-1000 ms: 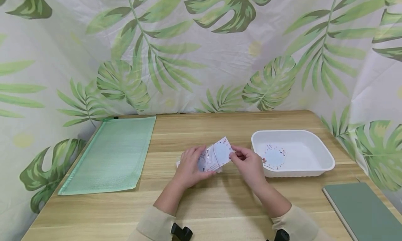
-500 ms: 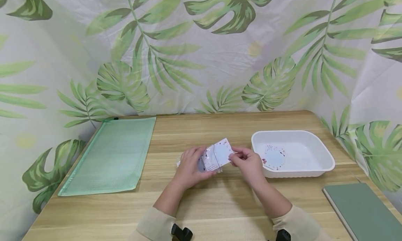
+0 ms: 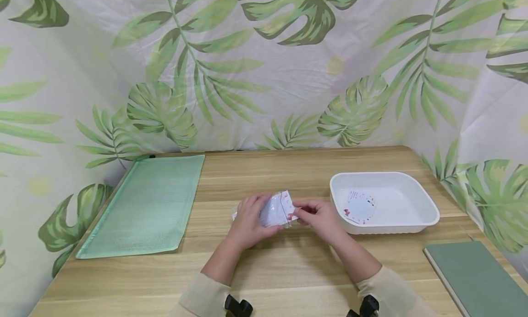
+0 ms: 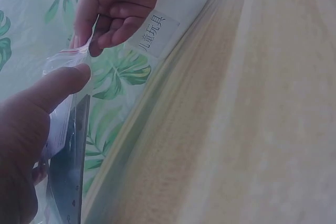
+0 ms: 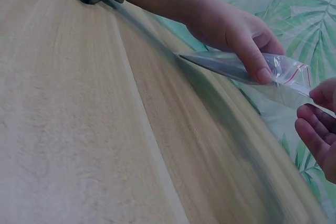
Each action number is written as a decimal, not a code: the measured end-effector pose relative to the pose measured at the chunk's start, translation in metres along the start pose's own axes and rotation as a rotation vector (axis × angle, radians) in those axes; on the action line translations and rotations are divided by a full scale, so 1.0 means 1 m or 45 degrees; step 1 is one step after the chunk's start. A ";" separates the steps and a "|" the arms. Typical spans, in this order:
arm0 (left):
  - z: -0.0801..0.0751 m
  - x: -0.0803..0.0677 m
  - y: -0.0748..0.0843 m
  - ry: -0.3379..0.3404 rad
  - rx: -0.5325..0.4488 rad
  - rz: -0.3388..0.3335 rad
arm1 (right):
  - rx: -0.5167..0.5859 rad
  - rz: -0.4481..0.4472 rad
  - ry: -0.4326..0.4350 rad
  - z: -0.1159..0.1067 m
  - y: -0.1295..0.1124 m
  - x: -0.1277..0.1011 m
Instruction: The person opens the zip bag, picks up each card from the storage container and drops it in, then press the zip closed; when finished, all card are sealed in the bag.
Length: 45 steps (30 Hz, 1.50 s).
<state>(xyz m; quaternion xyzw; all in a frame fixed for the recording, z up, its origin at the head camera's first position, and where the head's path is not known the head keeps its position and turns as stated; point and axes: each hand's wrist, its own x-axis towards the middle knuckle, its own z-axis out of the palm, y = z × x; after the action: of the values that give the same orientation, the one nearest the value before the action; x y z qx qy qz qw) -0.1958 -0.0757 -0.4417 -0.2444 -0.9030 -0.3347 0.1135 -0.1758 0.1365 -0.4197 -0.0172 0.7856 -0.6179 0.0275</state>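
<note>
A small clear zip bag with a red line along its mouth is gripped by my left hand, thumb on the near face. Inside it sits a pale card with a light-blue middle and small printed figures along its border; its right end sticks out of the mouth. At that end my right hand pinches the edge between thumb and forefinger. The right wrist view shows the bag held tilted above the wooden table, a dark layer beneath the clear film. My left fingers hide the bag's left part.
To the right stands a white plastic tub with a similar printed card inside; its side bears a label. A green mesh zip pouch lies at left. At front right is a green notebook.
The card has slid left and down, deeper into the bag, and less of it sticks out. My right hand has moved slightly left with it; my left hand stays in place.
</note>
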 end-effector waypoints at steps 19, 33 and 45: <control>0.003 -0.001 -0.001 -0.027 -0.011 0.033 | -0.310 -0.110 -0.387 0.007 0.009 0.014; 0.003 -0.001 0.001 -0.017 -0.017 0.015 | -0.276 -0.112 -0.298 -0.017 0.001 0.013; 0.000 -0.001 0.002 0.003 -0.046 0.026 | -0.525 0.003 -0.028 -0.121 -0.003 0.028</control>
<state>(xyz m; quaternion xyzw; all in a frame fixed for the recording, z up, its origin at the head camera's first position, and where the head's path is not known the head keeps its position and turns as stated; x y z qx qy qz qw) -0.1944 -0.0748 -0.4410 -0.2553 -0.8940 -0.3502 0.1135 -0.2115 0.2514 -0.3891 -0.0285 0.8950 -0.4439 0.0327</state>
